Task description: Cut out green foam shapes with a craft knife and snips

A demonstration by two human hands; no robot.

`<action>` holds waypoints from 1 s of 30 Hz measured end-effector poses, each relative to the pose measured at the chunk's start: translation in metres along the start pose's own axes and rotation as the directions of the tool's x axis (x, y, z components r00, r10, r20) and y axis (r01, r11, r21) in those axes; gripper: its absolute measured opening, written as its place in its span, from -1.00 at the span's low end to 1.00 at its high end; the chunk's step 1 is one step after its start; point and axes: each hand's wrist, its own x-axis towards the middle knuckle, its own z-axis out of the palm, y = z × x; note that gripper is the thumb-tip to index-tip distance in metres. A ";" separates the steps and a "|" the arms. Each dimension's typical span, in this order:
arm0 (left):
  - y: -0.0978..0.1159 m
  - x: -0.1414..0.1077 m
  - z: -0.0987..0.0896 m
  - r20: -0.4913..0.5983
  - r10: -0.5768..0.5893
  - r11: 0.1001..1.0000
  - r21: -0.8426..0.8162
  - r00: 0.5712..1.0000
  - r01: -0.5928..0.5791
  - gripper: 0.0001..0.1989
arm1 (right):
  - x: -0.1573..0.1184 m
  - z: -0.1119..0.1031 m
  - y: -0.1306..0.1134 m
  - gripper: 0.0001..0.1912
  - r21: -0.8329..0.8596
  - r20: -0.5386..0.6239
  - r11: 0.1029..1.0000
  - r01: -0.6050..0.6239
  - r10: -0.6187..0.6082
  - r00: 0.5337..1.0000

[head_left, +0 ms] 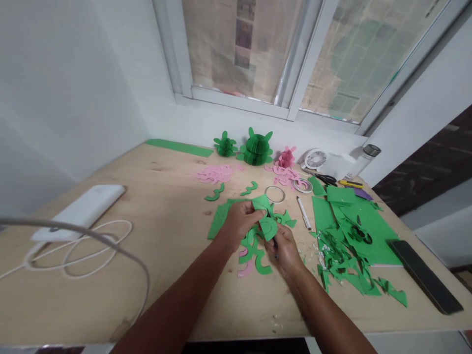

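Above the middle of the table, my left hand [239, 221] pinches a piece of green paper [268, 227] marked with a curved outline. My right hand [285, 246] is closed on dark-handled scissors [275, 242], mostly hidden by the fingers and the paper; a dark blade shows at the paper's edge. Beneath both hands lie curved green cut-outs [263, 266], a few pink curved pieces [246, 268] and a flat green sheet [218, 220]. Farther back rest two wavy green cut-outs, one on the left [215, 192] and one on the right [249, 188].
Green scraps [342, 250] cover large green sheets [383, 231] at right, beside a black phone-like slab [424, 275]. A white pen [304, 213], tape rolls [275, 194] and pink cut-outs [214, 173] lie around. Paper figures [258, 147] and a fan [314, 160] stand behind. A cable [125, 253] crosses the left.
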 end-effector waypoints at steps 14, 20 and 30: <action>-0.005 0.003 -0.002 -0.017 0.002 1.000 -0.018 1.000 -0.002 -0.83 | 0.001 0.001 -0.002 -0.43 0.007 0.006 0.999 -0.038 0.038 0.999; -0.007 0.003 -0.003 -0.005 -0.033 0.999 -0.024 0.999 0.033 -0.80 | 0.001 0.001 0.000 -0.43 0.017 -0.014 0.998 -0.053 0.053 0.998; -0.013 0.011 -0.008 0.007 -0.040 0.999 0.031 0.999 0.039 -0.79 | 0.000 0.002 0.001 -0.42 0.026 -0.013 0.998 -0.049 0.049 0.999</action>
